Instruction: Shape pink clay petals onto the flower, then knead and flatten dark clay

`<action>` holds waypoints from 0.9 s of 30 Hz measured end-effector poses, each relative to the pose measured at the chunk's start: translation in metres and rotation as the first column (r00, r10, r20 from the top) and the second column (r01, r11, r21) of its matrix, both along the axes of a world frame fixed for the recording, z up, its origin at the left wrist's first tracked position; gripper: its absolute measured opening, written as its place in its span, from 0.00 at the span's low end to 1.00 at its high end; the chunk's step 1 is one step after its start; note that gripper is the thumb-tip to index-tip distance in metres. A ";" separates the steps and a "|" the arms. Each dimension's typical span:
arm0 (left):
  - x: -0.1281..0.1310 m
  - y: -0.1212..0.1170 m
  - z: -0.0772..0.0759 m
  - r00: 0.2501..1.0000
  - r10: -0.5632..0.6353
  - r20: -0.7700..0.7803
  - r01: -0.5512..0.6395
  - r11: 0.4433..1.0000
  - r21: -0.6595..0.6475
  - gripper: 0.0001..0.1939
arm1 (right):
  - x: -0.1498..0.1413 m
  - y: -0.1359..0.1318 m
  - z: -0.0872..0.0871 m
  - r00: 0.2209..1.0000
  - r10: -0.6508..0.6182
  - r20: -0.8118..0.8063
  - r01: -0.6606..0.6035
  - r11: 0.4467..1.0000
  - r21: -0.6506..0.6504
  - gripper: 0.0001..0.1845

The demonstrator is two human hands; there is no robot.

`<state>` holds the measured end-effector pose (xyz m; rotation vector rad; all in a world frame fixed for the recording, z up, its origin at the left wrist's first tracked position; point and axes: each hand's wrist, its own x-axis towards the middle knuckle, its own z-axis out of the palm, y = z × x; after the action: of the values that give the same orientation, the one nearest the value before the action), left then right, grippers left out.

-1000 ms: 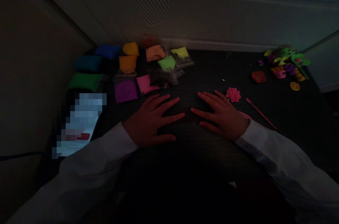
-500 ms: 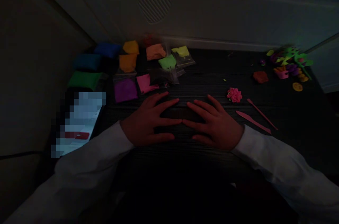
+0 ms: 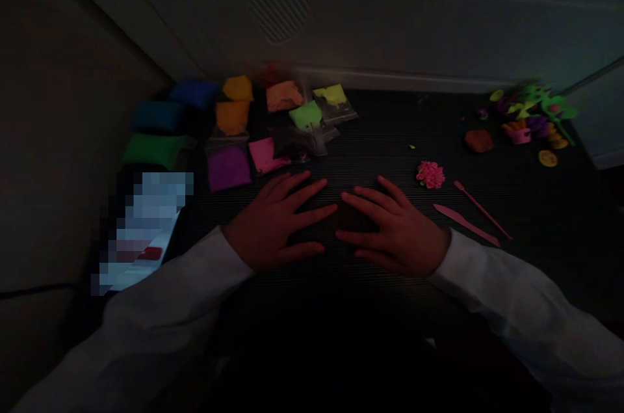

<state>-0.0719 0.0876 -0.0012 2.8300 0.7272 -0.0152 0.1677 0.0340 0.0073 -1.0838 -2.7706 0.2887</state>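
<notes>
Fingers spread, my left hand (image 3: 273,224) lies palm down over the dark tabletop (image 3: 341,296) and holds nothing. My right hand (image 3: 394,227) mirrors it, also spread and without anything in it; the fingertips of the two hands are close together. Beyond my left hand are a purple clay packet (image 3: 229,168) and a pink clay packet (image 3: 267,156). Past my right hand sits a pink clay flower (image 3: 430,175). To its right lie a pink modelling knife (image 3: 467,224) and a thin pink modelling tool (image 3: 482,210). The light is dim.
Several more clay packets, among them green (image 3: 153,150), orange (image 3: 232,118) and yellow (image 3: 332,95), line the back left. A lit phone (image 3: 151,224) stands left. Small clay figures (image 3: 531,114) and a reddish-brown lump (image 3: 478,140) are at right. A pale panel (image 3: 414,29) rises behind.
The fingertips of my hands, touching before, have shifted slightly: the left index points a little higher and the right fingers have moved a bit. Objects on the table have not moved.
</notes>
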 end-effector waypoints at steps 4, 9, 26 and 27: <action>0.000 0.000 -0.001 1.000 -0.004 0.017 0.004 1.000 0.007 0.31 | -0.007 0.001 0.001 0.999 -0.040 -0.020 0.040 0.999 0.015 0.23; 0.000 0.000 -0.001 0.999 -0.003 0.033 0.003 1.000 -0.001 0.32 | -0.015 0.001 0.001 0.999 -0.038 0.001 0.038 0.999 -0.010 0.22; -0.001 -0.003 -0.002 0.999 0.036 0.028 -0.036 0.999 0.011 0.40 | -0.027 0.006 0.003 0.997 -0.080 0.004 0.080 0.997 -0.019 0.24; -0.001 -0.003 -0.002 0.999 0.034 0.038 -0.035 0.999 0.013 0.40 | -0.026 0.005 0.003 0.997 -0.076 -0.002 0.076 0.997 -0.018 0.24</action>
<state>-0.0729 0.0844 -0.0030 2.8217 0.7710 0.0482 0.1413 0.0390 0.0103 -1.1888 -2.7223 0.3060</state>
